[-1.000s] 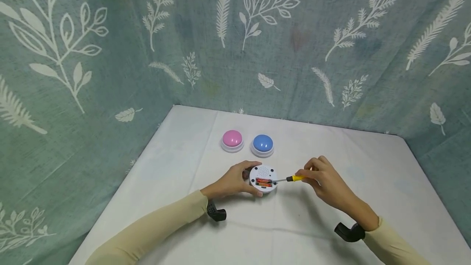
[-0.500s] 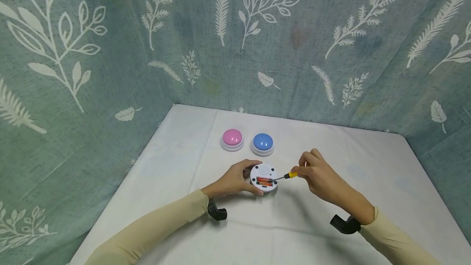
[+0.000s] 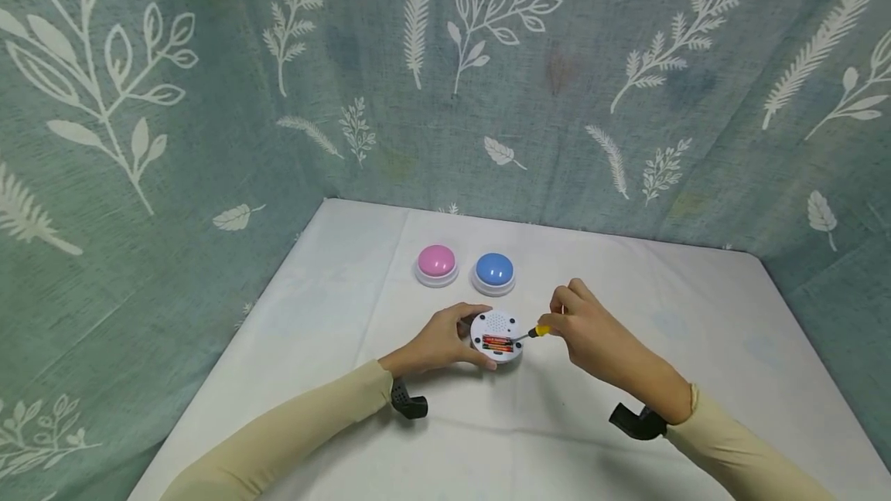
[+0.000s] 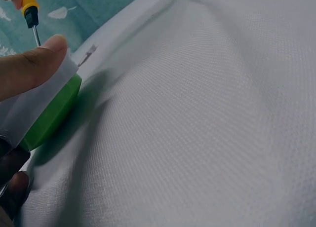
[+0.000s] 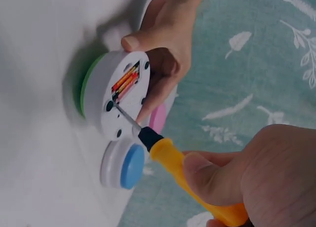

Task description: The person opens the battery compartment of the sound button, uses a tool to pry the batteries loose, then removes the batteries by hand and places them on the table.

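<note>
A round push button (image 3: 493, 323) lies upside down, its white base up and its green dome (image 4: 52, 113) below. Red batteries (image 5: 126, 82) sit in the uncovered compartment of that base. My left hand (image 3: 445, 337) grips the rim between thumb and fingers. In my right hand (image 3: 592, 331) I hold a yellow-handled screwdriver (image 5: 173, 163) by its handle. Its metal shaft slants down to the base, and the tip is at the end of the battery compartment, beside a dark round foot. Whether the tip touches a battery I cannot tell.
Behind the held button stand a pink push button (image 3: 436, 263) and a blue push button (image 3: 494, 271), both dome up. A white cloth covers the table (image 3: 334, 439). Green leaf-patterned fabric (image 3: 390, 145) hangs at the back and sides.
My right hand has moved left toward the button, and the screwdriver now slants more, its tip staying at the battery compartment. My left hand keeps its grip, almost unmoved.
</note>
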The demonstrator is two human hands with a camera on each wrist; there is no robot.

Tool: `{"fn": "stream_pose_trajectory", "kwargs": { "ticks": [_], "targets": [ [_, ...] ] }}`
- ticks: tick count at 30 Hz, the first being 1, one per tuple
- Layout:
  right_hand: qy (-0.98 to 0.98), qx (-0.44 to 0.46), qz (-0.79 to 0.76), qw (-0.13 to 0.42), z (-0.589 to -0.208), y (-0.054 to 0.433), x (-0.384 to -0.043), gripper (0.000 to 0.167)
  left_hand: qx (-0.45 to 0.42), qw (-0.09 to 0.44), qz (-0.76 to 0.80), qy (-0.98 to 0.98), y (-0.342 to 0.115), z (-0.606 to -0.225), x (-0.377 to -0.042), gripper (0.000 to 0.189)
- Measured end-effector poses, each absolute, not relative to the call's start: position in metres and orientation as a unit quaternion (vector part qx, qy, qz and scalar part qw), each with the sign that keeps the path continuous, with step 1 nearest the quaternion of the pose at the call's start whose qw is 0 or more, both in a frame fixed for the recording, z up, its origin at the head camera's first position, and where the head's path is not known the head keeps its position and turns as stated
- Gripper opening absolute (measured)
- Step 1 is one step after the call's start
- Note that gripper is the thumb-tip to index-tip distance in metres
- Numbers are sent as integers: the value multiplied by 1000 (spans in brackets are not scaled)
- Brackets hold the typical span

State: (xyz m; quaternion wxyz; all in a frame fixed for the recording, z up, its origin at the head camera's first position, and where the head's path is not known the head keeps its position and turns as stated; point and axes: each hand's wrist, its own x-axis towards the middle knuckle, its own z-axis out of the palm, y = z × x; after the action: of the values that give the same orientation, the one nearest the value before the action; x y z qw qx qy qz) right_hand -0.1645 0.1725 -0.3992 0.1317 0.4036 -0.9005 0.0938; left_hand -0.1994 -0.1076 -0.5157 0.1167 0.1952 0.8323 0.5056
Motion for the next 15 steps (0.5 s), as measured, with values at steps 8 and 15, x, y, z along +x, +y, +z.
{"fn": "stream_pose_trajectory", "kwargs": {
  "ticks": [8, 15],
  "targets": [
    [-902, 380, 155, 137, -418, 190, -172, 27, 192, 113, 516, 827, -108, -517, -199, 96],
    [-908, 345, 211, 112, -436, 202, -173, 25, 189, 116, 525, 822, -109, -518, -201, 96]
  ]
}}
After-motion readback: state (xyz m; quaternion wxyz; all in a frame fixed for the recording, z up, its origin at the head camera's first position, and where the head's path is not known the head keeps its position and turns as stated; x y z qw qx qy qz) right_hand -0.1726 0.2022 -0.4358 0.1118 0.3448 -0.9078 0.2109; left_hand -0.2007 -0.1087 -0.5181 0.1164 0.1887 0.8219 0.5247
